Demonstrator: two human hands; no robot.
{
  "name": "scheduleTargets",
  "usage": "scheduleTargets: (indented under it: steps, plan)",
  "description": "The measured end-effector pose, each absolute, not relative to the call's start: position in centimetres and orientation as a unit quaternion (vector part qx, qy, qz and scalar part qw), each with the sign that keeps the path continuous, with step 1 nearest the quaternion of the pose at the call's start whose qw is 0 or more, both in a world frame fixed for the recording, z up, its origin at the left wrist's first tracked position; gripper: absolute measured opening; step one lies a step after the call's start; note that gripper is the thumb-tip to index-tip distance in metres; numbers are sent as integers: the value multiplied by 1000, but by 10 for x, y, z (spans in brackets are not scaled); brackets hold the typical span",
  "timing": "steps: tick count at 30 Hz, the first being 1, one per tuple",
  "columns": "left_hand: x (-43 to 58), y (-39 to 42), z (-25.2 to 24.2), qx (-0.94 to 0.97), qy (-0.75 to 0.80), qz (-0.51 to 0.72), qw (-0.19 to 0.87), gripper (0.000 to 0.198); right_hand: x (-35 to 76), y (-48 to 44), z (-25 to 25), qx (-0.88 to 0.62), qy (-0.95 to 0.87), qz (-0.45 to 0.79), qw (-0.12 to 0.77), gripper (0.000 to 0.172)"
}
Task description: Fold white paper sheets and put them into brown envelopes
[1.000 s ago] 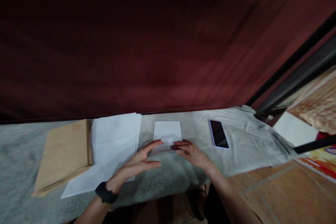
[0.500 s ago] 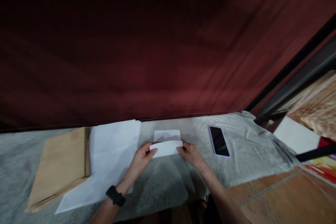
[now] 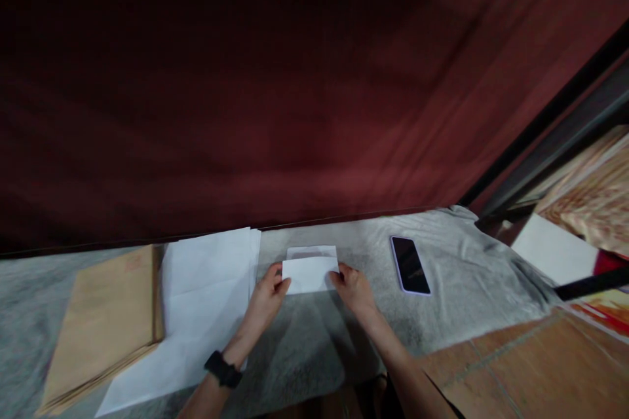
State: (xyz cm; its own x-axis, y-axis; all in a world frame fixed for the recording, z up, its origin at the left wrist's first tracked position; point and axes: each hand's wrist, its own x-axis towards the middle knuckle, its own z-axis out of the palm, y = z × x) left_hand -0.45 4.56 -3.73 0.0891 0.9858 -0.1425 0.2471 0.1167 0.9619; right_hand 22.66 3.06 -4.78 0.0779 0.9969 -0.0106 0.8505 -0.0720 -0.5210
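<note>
Head view: the left hand (image 3: pixel 266 291) and right hand (image 3: pixel 354 288) pinch one folded white paper (image 3: pixel 310 276), which partly hides them; one smartphone (image 3: pixel 411 265) lies apart; stacked brown envelopes (image 3: pixel 104 294) I cannot count.

A phone (image 3: pixel 411 265) lies on the right part of a grey cloth (image 3: pixel 464 268), its screen dark inside a pale lilac rim. The cloth creases toward its right end. Behind rises a dark red curtain (image 3: pixel 314 98), darkest at the upper left. At the right, a black bar (image 3: pixel 550 116) and a grey rail (image 3: pixel 565 143) slant side by side. Past them sit a brown-streaked panel (image 3: pixel 590 203), a white sheet (image 3: pixel 555 249) and a red-and-yellow print (image 3: pixel 607 311), above terracotta floor tiles (image 3: pixel 565 360).
</note>
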Motion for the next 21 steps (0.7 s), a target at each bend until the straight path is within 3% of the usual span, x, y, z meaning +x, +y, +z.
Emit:
scheduleTargets:
  steps: [5,13,18,21]
  plan:
    - [3,52,-44,581,608,367,398,43,216,31,-42,-736,-639,140,174,19]
    - [13,62,-42,570,647,376,341,47,210,37,-47,-750,-630,94,180,22]
    - [14,62,-40,555,648,382,354,50,208,39,-53,-750,-632,78,181,25]
    - [12,64,-44,561,643,372,365,40,208,40,-55,-750,-632,64,184,30]
